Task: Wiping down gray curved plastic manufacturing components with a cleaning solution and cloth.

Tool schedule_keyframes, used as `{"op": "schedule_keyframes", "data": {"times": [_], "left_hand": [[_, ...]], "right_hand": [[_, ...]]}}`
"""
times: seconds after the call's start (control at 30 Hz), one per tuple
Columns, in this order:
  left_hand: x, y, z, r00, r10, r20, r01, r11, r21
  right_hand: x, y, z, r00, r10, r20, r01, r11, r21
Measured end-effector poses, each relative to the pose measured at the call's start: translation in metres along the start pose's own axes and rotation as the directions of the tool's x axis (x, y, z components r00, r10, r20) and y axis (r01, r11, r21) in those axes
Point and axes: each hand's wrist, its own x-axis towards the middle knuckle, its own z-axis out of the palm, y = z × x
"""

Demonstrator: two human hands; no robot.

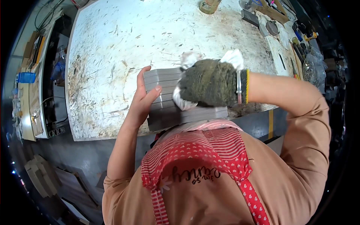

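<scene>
A stack of grey, flat, layered pieces [165, 114] lies at the table's near edge, close to my body. My bare left hand [142, 100] is at its left end, thumb over the top and fingers along the side, gripping it. My right hand [210, 83], in a dark, worn knitted glove with a yellow-edged cuff, presses a crumpled white cloth [183, 103] on top of the stack. Bits of the cloth stick out around the glove, which is slightly blurred. The glove and cloth hide the stack's right and far parts.
The white tabletop [112, 48] is scuffed and stained. A jar [209, 6] stands at the far edge. A dark block [250, 17], a small round object [272, 27], tools and clear plastic [314, 67] line the right side. Shelving with a blue container [26, 77] is left.
</scene>
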Motion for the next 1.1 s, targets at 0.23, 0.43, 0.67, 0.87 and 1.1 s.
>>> {"op": "schedule_keyframes", "data": {"times": [0.23, 0.43, 0.67, 0.87, 1.1], "left_hand": [[0.004, 0.0, 0.004, 0.998, 0.061, -0.02, -0.062, 0.995, -0.075], [0.002, -0.003, 0.003, 1.0, 0.01, 0.007, -0.009, 0.998, -0.061], [0.0, -0.006, 0.009, 1.0, 0.008, 0.002, -0.008, 0.975, -0.221], [-0.001, -0.006, 0.01, 0.999, 0.032, -0.01, -0.033, 0.945, -0.324], [-0.003, -0.004, 0.008, 0.998, -0.053, -0.045, 0.047, 0.991, -0.128]], "right_hand": [[0.011, -0.006, 0.008, 0.991, 0.051, -0.121, -0.045, 0.998, 0.051], [-0.012, -0.003, -0.028, 0.98, 0.192, -0.054, -0.192, 0.981, 0.002], [-0.019, -0.043, -0.03, 0.747, 0.664, -0.015, -0.664, 0.748, 0.017], [0.019, -0.06, 0.009, 0.816, 0.552, -0.17, -0.547, 0.833, 0.079], [0.041, -0.063, -0.006, 0.563, 0.806, 0.185, -0.428, 0.092, 0.899]]}}
